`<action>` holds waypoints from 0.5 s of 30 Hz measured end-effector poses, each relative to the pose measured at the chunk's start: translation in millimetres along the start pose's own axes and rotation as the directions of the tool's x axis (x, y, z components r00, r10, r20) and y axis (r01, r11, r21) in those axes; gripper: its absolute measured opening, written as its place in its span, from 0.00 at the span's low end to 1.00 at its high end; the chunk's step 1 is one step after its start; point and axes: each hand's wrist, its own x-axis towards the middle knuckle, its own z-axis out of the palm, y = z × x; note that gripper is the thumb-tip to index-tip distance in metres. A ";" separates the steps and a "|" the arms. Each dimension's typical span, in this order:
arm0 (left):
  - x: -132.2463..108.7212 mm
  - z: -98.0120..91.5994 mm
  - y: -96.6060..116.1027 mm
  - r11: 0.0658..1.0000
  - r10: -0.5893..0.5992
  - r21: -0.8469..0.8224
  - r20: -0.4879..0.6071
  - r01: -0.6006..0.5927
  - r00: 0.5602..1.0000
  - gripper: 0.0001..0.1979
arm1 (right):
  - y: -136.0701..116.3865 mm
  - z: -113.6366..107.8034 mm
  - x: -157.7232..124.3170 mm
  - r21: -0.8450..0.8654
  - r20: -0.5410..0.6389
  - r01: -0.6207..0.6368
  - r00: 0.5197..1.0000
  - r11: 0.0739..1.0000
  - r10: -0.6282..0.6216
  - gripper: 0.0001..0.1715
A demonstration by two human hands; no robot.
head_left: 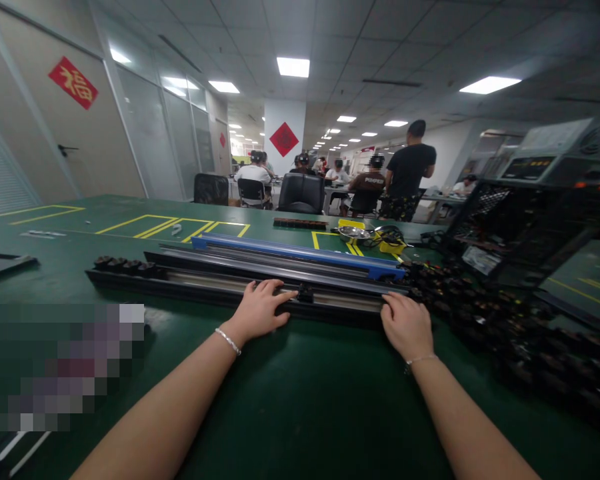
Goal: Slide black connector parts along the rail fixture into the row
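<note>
A long black channel (210, 281) with a pale inner strip lies across the green table. Over its near wall rests my left hand (263, 312), fingers spread, the index finger stretched to a small black part (305, 293) inside the channel. My right hand (409, 325) is at the channel's right stretch, its bent fingers gripping the walls; the fingertips are partly hidden. Several similar small black parts (125, 265) sit in a row at the left end. Behind it lie a dark rail (280, 269) and a long blue rail (300, 251).
A large heap of small black parts (510, 340) covers the right side, before an open computer case (500, 227). Farther back are a metal bowl (354, 233), yellow trays (393, 246) and a dark strip (300, 223). A blurred-out object (75, 367) lies at left. People sit beyond the table.
</note>
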 end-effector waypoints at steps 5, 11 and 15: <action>-0.8 -1.1 1.3 1.000 -0.016 -0.002 0.015 0.016 1.000 0.26 | -56.2 1.8 -7.9 0.194 0.017 0.223 0.973 0.955 -0.231 0.24; -1.7 -1.1 2.2 1.000 -0.016 -0.009 -0.001 0.016 1.000 0.27 | -129.6 2.7 -4.2 0.342 0.166 0.114 0.970 0.933 -0.180 0.28; -1.9 -1.6 3.1 1.000 -0.028 0.011 -0.003 0.028 1.000 0.27 | -156.7 7.3 -2.4 0.245 0.243 -0.012 0.969 0.969 -0.049 0.24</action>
